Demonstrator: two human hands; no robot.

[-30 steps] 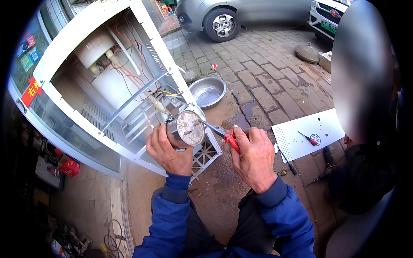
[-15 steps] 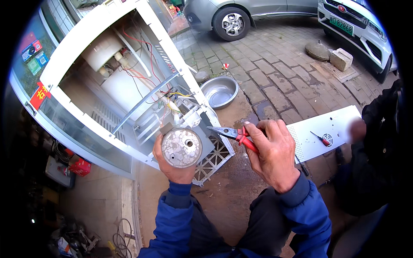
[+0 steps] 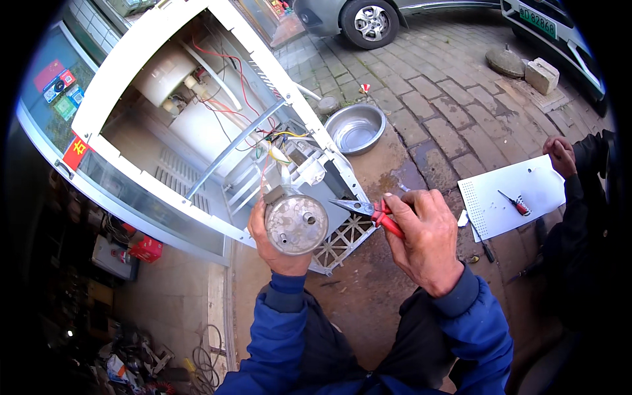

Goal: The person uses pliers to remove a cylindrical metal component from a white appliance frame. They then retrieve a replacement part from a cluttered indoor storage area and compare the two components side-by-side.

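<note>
My left hand (image 3: 289, 264) is closed round a round metal canister (image 3: 296, 225), holding it with its flat, stained end facing up. A larger opening and a small stub show on that end, and a tab sticks out at its far edge. My right hand (image 3: 428, 240) grips long-nose pliers (image 3: 359, 207) by their red handles. The plier jaws point left toward the canister, apart from it. Just beyond my hands, a white appliance cabinet (image 3: 243, 49) lies tilted with its side open, showing wires, tubes and white tanks inside.
A metal basin (image 3: 355, 128) stands beyond the cabinet's corner. To the right, a white perforated panel (image 3: 487, 217) carries a red-handled screwdriver (image 3: 517, 204). A co-worker's hands (image 3: 559, 155) are at its edge. Parked cars (image 3: 368, 23) stand behind; cables (image 3: 207, 362) lie at lower left.
The whole view has shifted, so most things sit farther right. My hands keep their hold on the canister and pliers. The co-worker's hand has moved from over the panel to its far right corner.
</note>
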